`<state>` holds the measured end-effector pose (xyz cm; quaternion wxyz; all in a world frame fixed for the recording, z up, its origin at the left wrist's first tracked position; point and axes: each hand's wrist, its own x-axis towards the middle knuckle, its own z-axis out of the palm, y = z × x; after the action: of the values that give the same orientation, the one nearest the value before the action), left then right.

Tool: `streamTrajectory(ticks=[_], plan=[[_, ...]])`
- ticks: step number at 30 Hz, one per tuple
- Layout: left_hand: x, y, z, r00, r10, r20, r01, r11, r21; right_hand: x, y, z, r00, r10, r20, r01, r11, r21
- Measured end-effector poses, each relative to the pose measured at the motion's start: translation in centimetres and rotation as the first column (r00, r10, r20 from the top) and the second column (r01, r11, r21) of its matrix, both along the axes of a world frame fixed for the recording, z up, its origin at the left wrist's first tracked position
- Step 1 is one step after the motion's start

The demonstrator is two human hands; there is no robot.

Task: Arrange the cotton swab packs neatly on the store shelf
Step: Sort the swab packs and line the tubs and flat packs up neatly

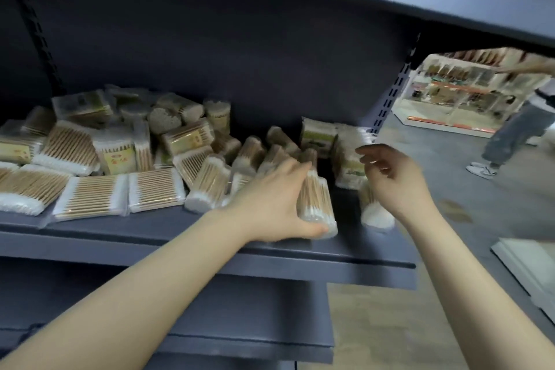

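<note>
A dark blue-grey store shelf [210, 237] is running across the view, with another board overhead and a lower one beneath, and a slotted upright [393, 99] is standing at its right end. Beyond that upright the shop floor is showing, with a lit display of goods [456, 93] far back and a person in jeans [516, 129] standing on the floor.

Cotton swab packs are lying all over the shelf. On the left a loose heap [99, 144] is piling up, flat packs and round tubs mixed, several tilted against each other. Along the front edge two flat packs [123, 194] are lying side by side, wooden sticks visible through the clear wrap.

The left hand [270, 204] is gripping a clear pack [315, 204] near the front edge, thumb curled under its white-tipped near end and fingers lying along its left side. The right hand [393, 177] is hovering just to the right, fingers loosely curled and holding nothing. Below it another pack [375, 213] is lying with its white tips toward the edge. Behind that, two labelled packs [321, 137] are standing upright against the back panel.
</note>
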<state>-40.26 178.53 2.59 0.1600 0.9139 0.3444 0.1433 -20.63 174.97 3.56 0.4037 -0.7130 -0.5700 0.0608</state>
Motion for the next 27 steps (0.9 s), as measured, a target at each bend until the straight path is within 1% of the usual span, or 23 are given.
streamTrajectory(ticks=[4,8,15,21,27], plan=[[3.5,0.2,-1.5,1.0,-0.016,-0.027,0.016,0.999,0.035,1.2,-1.0,-0.9,0.999,-0.042,0.009,0.042,0.998,-0.045],[5.9,0.4,-2.6,0.995,-0.018,-0.094,0.028,0.995,0.099,1.9,-1.4,-1.6,0.997,-0.07,0.023,0.071,0.995,-0.066],[7.5,1.2,-3.5,0.982,0.007,-0.188,0.041,0.967,0.251,2.9,-1.4,-2.4,0.995,-0.098,0.018,0.099,0.991,-0.086],[8.7,1.3,-3.5,0.985,-0.022,-0.17,0.062,0.97,0.234,3.5,-0.9,-2.7,0.989,-0.151,-0.007,0.15,0.986,-0.067],[8.6,1.2,-3.6,0.979,-0.029,-0.202,0.066,0.982,0.179,3.4,-0.4,-2.5,0.99,-0.14,-0.006,0.139,0.988,-0.062]])
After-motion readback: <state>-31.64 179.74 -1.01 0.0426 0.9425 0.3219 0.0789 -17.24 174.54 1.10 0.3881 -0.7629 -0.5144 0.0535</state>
